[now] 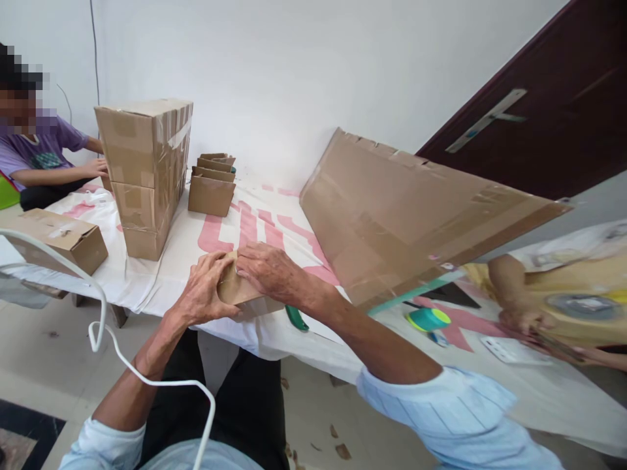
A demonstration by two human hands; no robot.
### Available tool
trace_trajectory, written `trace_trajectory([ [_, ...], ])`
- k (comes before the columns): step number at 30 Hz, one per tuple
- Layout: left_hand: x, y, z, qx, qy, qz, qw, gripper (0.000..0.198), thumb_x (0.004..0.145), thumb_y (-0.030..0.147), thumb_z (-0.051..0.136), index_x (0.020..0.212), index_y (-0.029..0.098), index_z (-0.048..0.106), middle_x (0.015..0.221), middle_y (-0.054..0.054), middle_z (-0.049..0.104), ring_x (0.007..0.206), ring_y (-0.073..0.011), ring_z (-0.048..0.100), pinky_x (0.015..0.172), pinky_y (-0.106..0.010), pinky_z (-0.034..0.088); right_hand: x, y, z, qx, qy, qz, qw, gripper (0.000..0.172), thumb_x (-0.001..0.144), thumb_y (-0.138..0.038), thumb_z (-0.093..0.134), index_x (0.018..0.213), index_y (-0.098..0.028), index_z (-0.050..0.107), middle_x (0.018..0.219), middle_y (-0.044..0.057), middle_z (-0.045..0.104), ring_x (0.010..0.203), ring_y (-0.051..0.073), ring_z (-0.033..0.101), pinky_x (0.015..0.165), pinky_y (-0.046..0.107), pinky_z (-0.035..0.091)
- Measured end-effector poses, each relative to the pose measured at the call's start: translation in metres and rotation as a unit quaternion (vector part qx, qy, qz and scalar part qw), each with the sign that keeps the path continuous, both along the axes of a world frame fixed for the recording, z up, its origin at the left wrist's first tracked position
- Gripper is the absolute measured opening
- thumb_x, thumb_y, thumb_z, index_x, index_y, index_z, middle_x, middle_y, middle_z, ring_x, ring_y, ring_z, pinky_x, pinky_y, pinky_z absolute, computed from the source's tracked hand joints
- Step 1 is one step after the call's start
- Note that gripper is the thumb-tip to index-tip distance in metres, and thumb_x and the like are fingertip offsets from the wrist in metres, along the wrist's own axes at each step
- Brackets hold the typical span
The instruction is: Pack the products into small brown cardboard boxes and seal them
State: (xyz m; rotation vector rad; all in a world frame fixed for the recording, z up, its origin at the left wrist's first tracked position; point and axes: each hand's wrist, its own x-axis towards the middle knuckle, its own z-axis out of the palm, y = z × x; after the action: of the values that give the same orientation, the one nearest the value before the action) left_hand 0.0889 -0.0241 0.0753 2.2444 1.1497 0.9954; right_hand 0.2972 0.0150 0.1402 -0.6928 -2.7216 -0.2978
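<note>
A small brown cardboard box (252,307) rests near the front edge of the cloth-covered table, between my two hands. My left hand (206,290) grips its left side, with the thumb along the near face and the fingers over the top. Across the top lies my right hand (267,267), its fingers bent and pressed together near the box's upper edge. Whatever the right fingertips pinch is hidden. Just right of the box, a green curved object (296,318) lies partly under my right forearm.
A tall stack of taped boxes (140,183) stands left, near folded cardboard pieces (211,196) and a closed box (68,238). A large cardboard sheet (392,209) leans at right, by a tape roll (428,318). People sit at both sides. A white cable (147,378) crosses my left arm.
</note>
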Motion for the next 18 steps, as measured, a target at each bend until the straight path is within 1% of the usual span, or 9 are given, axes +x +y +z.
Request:
trace_trajectory([
  [2, 0.0, 0.0, 0.0, 0.001, -0.001, -0.001, 1.0, 0.112, 0.054, 0.031, 0.1, 0.154, 0.026, 0.051, 0.161, -0.02, 0.046, 0.151, -0.0489, 0.04, 0.122, -0.071, 0.035, 0.002, 0.002, -0.003, -0.006, 0.022, -0.012, 1.0, 0.024, 0.104, -0.013, 0.051, 0.104, -0.018, 0.074, 0.097, 0.011, 0.073, 0.095, 0.025, 0.065, 0.088, 0.039, 0.053],
  [4, 0.001, 0.0, 0.0, 0.004, -0.003, -0.002, 1.0, 0.112, 0.054, 0.031, 0.101, 0.154, 0.028, 0.05, 0.161, -0.019, 0.046, 0.15, -0.0489, 0.041, 0.122, -0.071, 0.035, 0.004, 0.004, -0.005, -0.027, 0.047, -0.022, 0.998, 0.023, 0.105, -0.015, 0.05, 0.097, -0.019, 0.071, 0.094, 0.01, 0.072, 0.091, 0.024, 0.064, 0.086, 0.038, 0.052],
  [6, 0.001, 0.0, 0.0, 0.007, -0.004, -0.001, 1.0, 0.112, 0.055, 0.031, 0.101, 0.155, 0.029, 0.05, 0.16, -0.018, 0.046, 0.15, -0.0486, 0.041, 0.121, -0.071, 0.036, 0.006, 0.005, -0.003, -0.06, 0.086, -0.025, 0.994, 0.022, 0.104, -0.018, 0.052, 0.088, -0.021, 0.067, 0.09, 0.008, 0.069, 0.086, 0.023, 0.062, 0.082, 0.036, 0.052],
  [8, 0.0, 0.001, -0.001, 0.009, -0.005, 0.001, 1.0, 0.112, 0.055, 0.032, 0.101, 0.154, 0.029, 0.05, 0.16, -0.018, 0.047, 0.149, -0.0481, 0.042, 0.121, -0.07, 0.037, 0.007, 0.004, 0.003, -0.106, 0.154, -0.03, 0.982, 0.023, 0.104, -0.023, 0.053, 0.084, -0.022, 0.063, 0.087, 0.005, 0.067, 0.083, 0.021, 0.061, 0.08, 0.035, 0.051],
  [9, -0.002, 0.001, -0.001, 0.01, -0.006, 0.001, 1.0, 0.111, 0.055, 0.033, 0.101, 0.153, 0.029, 0.051, 0.159, -0.018, 0.047, 0.149, -0.0478, 0.043, 0.122, -0.07, 0.037, 0.008, 0.003, 0.007, -0.131, 0.197, -0.037, 0.971, 0.023, 0.104, -0.026, 0.054, 0.083, -0.023, 0.063, 0.087, 0.004, 0.067, 0.083, 0.02, 0.061, 0.079, 0.035, 0.051],
  [11, -0.011, 0.003, -0.002, 0.011, -0.009, -0.003, 1.0, 0.107, 0.055, 0.035, 0.102, 0.15, 0.027, 0.054, 0.159, -0.018, 0.048, 0.15, -0.047, 0.044, 0.123, -0.069, 0.036, 0.013, 0.0, 0.015, -0.176, 0.287, -0.06, 0.94, 0.023, 0.104, -0.032, 0.057, 0.084, -0.023, 0.064, 0.085, 0.002, 0.066, 0.081, 0.019, 0.062, 0.076, 0.033, 0.051],
  [14, -0.037, 0.008, -0.008, 0.006, -0.028, -0.01, 1.0, 0.097, 0.063, 0.037, 0.097, 0.149, 0.024, 0.054, 0.159, -0.019, 0.049, 0.151, -0.0436, 0.045, 0.127, -0.065, 0.035, 0.033, -0.002, 0.019, -0.2, 0.403, -0.11, 0.886, 0.028, 0.101, -0.045, 0.063, 0.083, -0.022, 0.064, 0.08, 0.0, 0.063, 0.074, 0.017, 0.058, 0.07, 0.031, 0.05],
  [16, -0.059, 0.016, -0.016, -0.014, -0.051, 0.001, 0.999, 0.095, 0.07, 0.043, 0.092, 0.153, 0.023, 0.049, 0.159, -0.018, 0.05, 0.15, -0.0409, 0.049, 0.125, -0.063, 0.04, 0.059, -0.003, 0.01, -0.194, 0.459, -0.147, 0.854, 0.031, 0.097, -0.05, 0.065, 0.083, -0.022, 0.064, 0.077, -0.001, 0.06, 0.071, 0.016, 0.056, 0.069, 0.031, 0.049],
  [18, -0.079, 0.026, -0.026, -0.049, -0.052, 0.031, 0.997, 0.102, 0.069, 0.051, 0.092, 0.155, 0.024, 0.045, 0.161, -0.017, 0.05, 0.149, -0.0418, 0.051, 0.12, -0.063, 0.046, 0.093, -0.005, -0.009, -0.18, 0.502, -0.194, 0.824, 0.031, 0.095, -0.052, 0.064, 0.084, -0.023, 0.065, 0.076, -0.001, 0.06, 0.07, 0.016, 0.055, 0.069, 0.031, 0.049],
])
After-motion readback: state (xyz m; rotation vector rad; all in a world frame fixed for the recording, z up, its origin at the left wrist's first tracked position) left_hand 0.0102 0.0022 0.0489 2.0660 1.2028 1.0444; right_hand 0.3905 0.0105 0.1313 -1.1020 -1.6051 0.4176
